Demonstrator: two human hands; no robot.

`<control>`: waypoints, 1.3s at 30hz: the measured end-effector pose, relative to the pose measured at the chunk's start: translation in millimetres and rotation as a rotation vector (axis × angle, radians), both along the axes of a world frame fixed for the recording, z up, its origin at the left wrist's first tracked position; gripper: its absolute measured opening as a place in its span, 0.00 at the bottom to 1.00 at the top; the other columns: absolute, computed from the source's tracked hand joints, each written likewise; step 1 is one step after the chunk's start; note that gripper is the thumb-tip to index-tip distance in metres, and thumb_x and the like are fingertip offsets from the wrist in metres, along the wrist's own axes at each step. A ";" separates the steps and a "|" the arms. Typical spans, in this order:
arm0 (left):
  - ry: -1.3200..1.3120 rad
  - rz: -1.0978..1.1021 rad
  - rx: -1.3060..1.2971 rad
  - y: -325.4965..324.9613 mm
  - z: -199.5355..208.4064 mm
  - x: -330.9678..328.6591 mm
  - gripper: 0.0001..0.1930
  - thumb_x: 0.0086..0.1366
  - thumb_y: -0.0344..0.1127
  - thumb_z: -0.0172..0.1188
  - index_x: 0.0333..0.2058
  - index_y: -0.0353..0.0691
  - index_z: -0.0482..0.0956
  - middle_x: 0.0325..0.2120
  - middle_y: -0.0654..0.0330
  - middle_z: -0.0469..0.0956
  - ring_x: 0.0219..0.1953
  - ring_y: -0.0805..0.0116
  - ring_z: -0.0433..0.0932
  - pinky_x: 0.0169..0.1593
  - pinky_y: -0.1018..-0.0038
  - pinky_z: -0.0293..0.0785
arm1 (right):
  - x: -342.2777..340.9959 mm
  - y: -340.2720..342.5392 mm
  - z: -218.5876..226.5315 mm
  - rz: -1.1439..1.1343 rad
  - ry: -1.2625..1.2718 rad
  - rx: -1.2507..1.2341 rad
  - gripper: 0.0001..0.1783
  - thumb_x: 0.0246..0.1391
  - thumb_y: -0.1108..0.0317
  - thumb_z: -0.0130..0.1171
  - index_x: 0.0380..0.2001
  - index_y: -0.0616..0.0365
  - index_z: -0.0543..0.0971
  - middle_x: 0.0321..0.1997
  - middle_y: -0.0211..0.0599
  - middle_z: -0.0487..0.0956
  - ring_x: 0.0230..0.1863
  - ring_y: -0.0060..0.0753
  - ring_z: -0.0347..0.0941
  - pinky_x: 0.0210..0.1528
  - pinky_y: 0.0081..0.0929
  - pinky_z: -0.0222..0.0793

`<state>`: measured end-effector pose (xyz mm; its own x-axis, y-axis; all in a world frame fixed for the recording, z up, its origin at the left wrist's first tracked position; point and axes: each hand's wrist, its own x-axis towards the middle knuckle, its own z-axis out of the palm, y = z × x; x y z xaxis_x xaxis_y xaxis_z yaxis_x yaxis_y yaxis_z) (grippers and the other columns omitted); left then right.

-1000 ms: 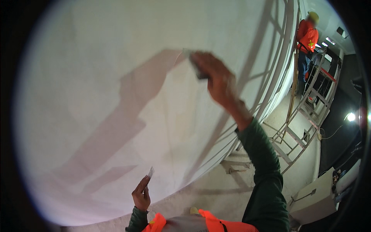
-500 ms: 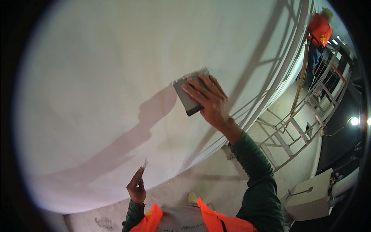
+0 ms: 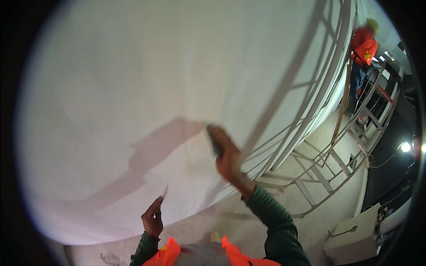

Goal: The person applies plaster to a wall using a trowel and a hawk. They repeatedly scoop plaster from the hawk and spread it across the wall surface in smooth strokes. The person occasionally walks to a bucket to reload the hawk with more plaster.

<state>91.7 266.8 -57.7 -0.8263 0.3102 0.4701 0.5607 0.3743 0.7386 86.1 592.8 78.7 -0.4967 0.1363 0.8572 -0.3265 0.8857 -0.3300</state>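
Note:
Against the pale, smooth wall [image 3: 133, 66], my right hand [image 3: 230, 156] is closed on a rectangular putty spreader [image 3: 214, 142]. The spreader is grey with a dark back edge and now shows nearly edge-on, its upper end at the wall. My fingers hide most of it, and motion blurs it a little. Lower and to the left, my left hand [image 3: 152, 220] grips a thin flat blade [image 3: 164, 193] that points upward. Its lower part is hidden by the fingers, so its exact kind is unclear. The shadow of my right arm falls across the wall.
To the right stands a metal ladder-like scaffold frame [image 3: 326, 179]. Beyond it, at the upper right, is a person in an orange vest [image 3: 364, 46]. A pale box [image 3: 353, 237] sits at the lower right, below a bright lamp [image 3: 404, 146]. Concrete floor [image 3: 195, 228] runs along the wall's foot.
My right hand has moved down and slightly left along the wall, and the spreader has turned from flat to nearly edge-on. My left hand has barely shifted.

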 end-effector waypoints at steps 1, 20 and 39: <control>-0.005 -0.019 0.041 2.2 0.5 0.7 0.25 0.60 0.13 0.52 0.54 0.39 0.81 0.51 0.47 0.82 0.56 0.50 0.81 0.58 0.65 0.77 | -11.5 18.6 39.6 -0.048 0.100 0.002 0.37 0.46 0.88 0.49 0.62 0.52 0.75 0.62 0.44 0.77 0.65 0.50 0.71 0.66 0.41 0.70; -0.053 0.015 0.096 -8.5 -7.7 -0.5 0.22 0.64 0.16 0.49 0.54 0.36 0.80 0.51 0.46 0.81 0.54 0.49 0.82 0.56 0.65 0.78 | -48.1 -17.6 109.2 -0.126 0.113 0.532 0.37 0.48 0.81 0.60 0.64 0.45 0.73 0.67 0.35 0.72 0.66 0.57 0.67 0.65 0.58 0.65; -0.120 0.002 0.171 -2.0 -5.0 17.0 0.23 0.62 0.14 0.51 0.54 0.38 0.81 0.50 0.47 0.82 0.54 0.53 0.82 0.56 0.66 0.78 | -37.9 8.0 69.5 -0.235 0.066 0.550 0.27 0.58 0.74 0.59 0.62 0.48 0.77 0.66 0.38 0.75 0.66 0.56 0.69 0.66 0.54 0.66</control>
